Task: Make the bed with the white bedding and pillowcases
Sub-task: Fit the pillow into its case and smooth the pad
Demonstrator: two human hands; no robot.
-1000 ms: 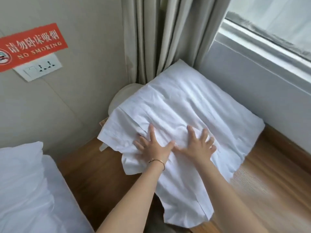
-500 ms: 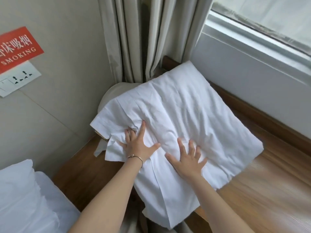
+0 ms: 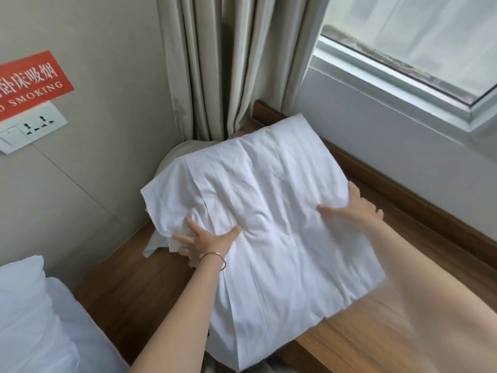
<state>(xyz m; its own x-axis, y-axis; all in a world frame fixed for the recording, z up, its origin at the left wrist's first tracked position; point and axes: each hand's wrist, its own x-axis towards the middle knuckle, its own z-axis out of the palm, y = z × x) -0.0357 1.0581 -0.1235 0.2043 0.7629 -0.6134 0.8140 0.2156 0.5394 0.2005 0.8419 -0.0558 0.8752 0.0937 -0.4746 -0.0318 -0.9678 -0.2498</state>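
White folded cotton bedding (image 3: 271, 211) overhung wooden ledge (image 3: 376, 343); left hand (image 3: 207, 240) pinched its edge, right hand (image 3: 355, 205) gripped side; could slide off.

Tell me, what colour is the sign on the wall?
The sign is red with white letters, seen in the head view.
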